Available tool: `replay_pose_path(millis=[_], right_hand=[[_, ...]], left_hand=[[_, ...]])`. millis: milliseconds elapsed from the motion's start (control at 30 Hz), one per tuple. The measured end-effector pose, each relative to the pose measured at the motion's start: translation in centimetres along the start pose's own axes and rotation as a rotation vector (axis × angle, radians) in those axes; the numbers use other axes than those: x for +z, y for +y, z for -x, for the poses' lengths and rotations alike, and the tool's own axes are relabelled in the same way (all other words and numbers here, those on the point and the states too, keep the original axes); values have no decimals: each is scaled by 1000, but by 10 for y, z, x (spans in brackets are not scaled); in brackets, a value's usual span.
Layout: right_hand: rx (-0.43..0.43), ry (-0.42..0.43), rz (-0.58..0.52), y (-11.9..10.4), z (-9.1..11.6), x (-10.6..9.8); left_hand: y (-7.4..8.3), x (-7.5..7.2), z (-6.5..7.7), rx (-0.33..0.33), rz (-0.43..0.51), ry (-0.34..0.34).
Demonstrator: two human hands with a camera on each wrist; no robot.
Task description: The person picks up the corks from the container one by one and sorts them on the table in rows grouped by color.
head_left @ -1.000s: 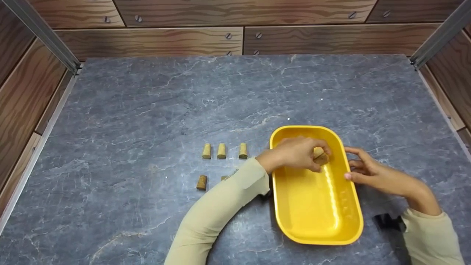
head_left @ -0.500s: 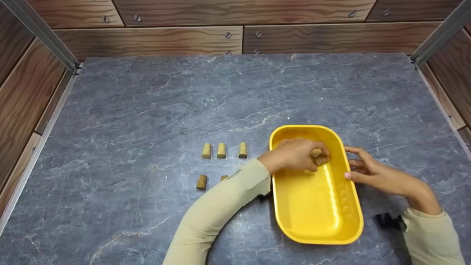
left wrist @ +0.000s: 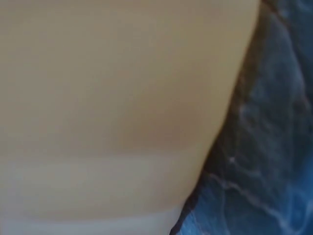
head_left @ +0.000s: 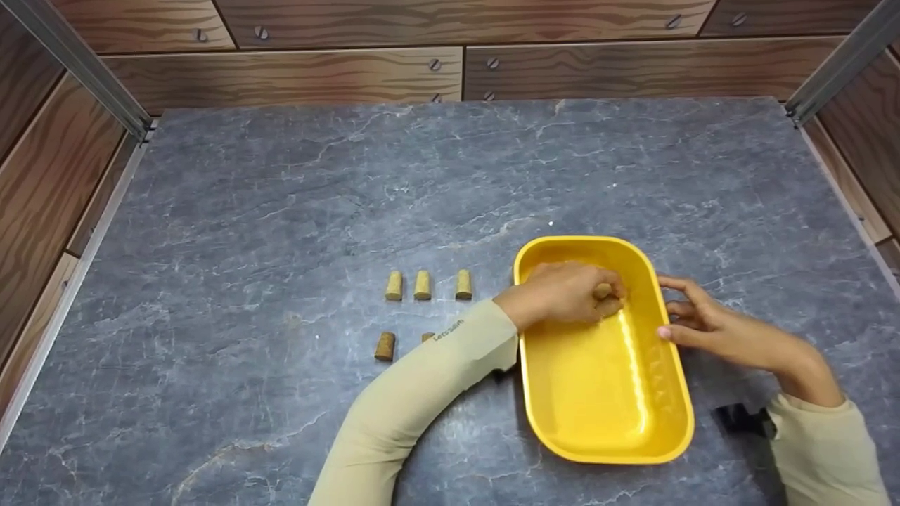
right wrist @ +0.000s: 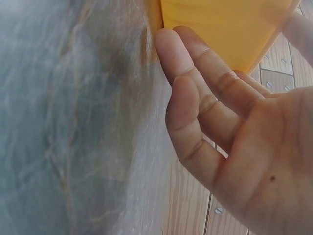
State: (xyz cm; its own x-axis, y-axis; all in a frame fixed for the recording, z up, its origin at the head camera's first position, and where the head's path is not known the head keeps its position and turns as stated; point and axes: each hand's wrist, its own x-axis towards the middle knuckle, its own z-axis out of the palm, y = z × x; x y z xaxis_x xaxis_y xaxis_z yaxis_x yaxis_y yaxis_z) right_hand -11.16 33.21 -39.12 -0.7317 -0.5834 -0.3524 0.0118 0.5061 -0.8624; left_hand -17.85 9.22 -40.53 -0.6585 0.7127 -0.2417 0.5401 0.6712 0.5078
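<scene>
A yellow plastic tub (head_left: 598,393) stands right of centre in the head view. My left hand (head_left: 566,292) reaches over its left rim and pinches a light brown cork (head_left: 602,289) inside the tub's far half. Another cork-coloured piece (head_left: 609,306) shows just under the fingers; how many it holds is unclear. At the tub's right side, my right hand (head_left: 735,336) touches the outer wall with loosely bent fingers, its thumb at the rim. The right wrist view shows these fingers (right wrist: 183,103) beside the yellow wall. Only blurred sleeve (left wrist: 107,98) and tabletop fill the left wrist view.
Left of the tub, three pale corks (head_left: 422,285) lie in a spaced row. Nearer, a darker cork (head_left: 384,346) lies beside another, partly hidden by the left sleeve (head_left: 415,393). The grey marbled tabletop (head_left: 281,197) is bordered by wood-patterned panels (head_left: 302,74).
My left fingers have closed in around the cork inside the tub. The right hand and the tub have stayed in place.
</scene>
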Motion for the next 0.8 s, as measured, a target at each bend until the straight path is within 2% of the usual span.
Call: replay_pose_path(millis=[367, 633, 800], right_hand=[[-6, -13, -12, 0, 0, -1], [-4, -13, -26, 0, 1, -1], [-2, -13, -28, 0, 0, 0]], left_hand=[[2, -1, 0, -8, -34, 5], [2, -1, -1, -9, -60, -15], [-1, -1, -1, -7, -58, -58]])
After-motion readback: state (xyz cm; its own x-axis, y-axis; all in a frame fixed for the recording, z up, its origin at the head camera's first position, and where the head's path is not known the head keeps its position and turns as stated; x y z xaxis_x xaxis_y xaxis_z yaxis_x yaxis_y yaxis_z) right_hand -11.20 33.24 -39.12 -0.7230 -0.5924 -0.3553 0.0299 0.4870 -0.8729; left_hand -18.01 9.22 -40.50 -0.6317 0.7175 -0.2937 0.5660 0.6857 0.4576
